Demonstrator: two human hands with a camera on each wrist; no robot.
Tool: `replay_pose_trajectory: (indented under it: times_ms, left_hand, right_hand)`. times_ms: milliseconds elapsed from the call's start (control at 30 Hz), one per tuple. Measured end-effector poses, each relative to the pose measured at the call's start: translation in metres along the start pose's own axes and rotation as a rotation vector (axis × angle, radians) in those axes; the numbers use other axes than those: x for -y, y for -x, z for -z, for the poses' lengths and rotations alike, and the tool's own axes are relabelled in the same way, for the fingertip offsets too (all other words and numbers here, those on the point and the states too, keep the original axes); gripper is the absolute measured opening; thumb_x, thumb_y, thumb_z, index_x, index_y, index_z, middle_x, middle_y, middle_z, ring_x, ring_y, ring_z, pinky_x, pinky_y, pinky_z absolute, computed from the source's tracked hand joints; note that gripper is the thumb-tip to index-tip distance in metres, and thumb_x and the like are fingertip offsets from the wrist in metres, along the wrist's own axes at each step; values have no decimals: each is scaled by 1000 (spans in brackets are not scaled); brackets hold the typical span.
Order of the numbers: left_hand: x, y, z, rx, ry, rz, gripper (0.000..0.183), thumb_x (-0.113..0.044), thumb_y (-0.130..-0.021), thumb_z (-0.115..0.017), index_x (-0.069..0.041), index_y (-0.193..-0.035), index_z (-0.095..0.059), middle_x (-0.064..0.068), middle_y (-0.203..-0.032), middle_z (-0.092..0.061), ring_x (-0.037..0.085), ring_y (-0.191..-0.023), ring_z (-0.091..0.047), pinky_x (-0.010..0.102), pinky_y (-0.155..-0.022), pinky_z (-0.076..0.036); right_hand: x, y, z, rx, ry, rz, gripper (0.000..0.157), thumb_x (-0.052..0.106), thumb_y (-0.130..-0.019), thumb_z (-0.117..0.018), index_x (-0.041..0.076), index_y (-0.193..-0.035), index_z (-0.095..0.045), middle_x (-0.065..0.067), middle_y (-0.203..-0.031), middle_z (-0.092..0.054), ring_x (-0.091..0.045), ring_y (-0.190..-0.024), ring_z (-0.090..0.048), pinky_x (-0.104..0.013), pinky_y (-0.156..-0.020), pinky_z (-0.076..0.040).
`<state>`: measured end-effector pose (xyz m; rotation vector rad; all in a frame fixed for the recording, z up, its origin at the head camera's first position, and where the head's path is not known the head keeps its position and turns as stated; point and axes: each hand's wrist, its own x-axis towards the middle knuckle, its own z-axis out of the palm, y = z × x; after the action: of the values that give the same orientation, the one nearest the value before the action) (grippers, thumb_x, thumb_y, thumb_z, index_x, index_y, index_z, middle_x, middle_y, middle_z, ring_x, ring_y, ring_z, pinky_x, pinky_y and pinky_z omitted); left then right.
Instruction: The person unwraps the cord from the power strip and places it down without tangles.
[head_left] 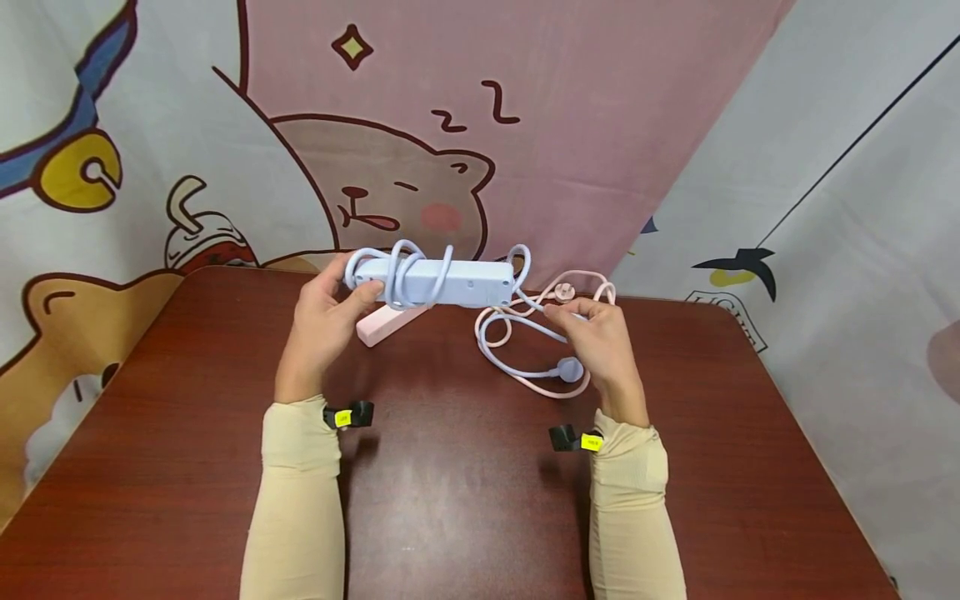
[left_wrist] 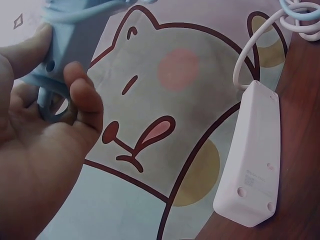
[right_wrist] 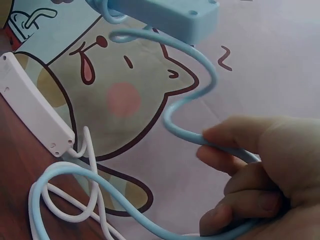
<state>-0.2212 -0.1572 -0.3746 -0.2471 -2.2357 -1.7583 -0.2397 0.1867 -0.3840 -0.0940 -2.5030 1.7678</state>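
A light blue power strip [head_left: 480, 283] is held up above the back of the table, its own cord wrapped several times around its left half. My left hand [head_left: 318, 321] grips the strip's left end, thumb on the near face; in the left wrist view the fingers curl behind it near a cord loop [left_wrist: 62, 107]. My right hand [head_left: 600, 342] pinches the blue cord [right_wrist: 187, 134] between thumb and fingers, right of the strip. From there the cord droops to the table, ending in a blue plug [head_left: 570, 369].
Behind the blue strip, a pink power strip [left_wrist: 250, 160] lies on the brown table [head_left: 450, 500]. Its pink cord [head_left: 536, 387] loops at the back right, tangled with the blue cord, near its round plug [head_left: 565, 292]. A printed cloth [head_left: 600, 125] hangs along the table's back edge.
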Motion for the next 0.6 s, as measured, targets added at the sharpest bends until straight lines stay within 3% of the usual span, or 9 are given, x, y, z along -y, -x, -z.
replay_pose_trajectory:
  times_ms: [100,200,300,400,600]
  left_hand:
    - [0,0,-1,55,-17,-16,37,-17,-98,-68,-9,-134,-62,-3,-107,-60,7,-88,-61,16,-76,-53]
    - [1,-1,-2,103,-44,-21,37,-18,-99,-68,-12,-134,-63,-1,-110,-60,10,-87,-60,16,-76,-50]
    - [1,-1,-4,123,-60,-16,38,-20,-99,-68,-13,-135,-63,2,-115,-61,12,-92,-59,15,-78,-50]
    - [1,0,-4,125,-80,-12,38,-20,-99,-68,-13,-136,-63,5,-116,-62,11,-95,-58,16,-79,-48]
    - [4,0,-3,132,-123,-54,39,-19,-97,-70,-12,-135,-64,-1,-111,-62,8,-96,-56,20,-84,-45]
  right_hand:
    - [1,-1,-1,-27,-15,3,21,29,-91,-75,13,-77,-75,16,-44,-34,-4,-46,-29,-25,-46,-24]
    - [3,0,-2,-36,-29,3,26,30,-94,-72,5,-90,-78,16,-42,-36,-3,-42,-29,-24,-43,-25]
    - [5,1,-2,-41,-36,13,33,29,-97,-69,-3,-98,-77,16,-42,-37,-2,-40,-29,-23,-41,-24]
    - [8,2,-1,-54,-45,14,33,28,-97,-69,-4,-101,-77,16,-43,-39,-2,-40,-30,-23,-41,-25]
    - [14,5,1,-122,-112,9,18,27,-95,-72,18,-82,-80,14,-47,-44,-3,-45,-36,-24,-46,-27]
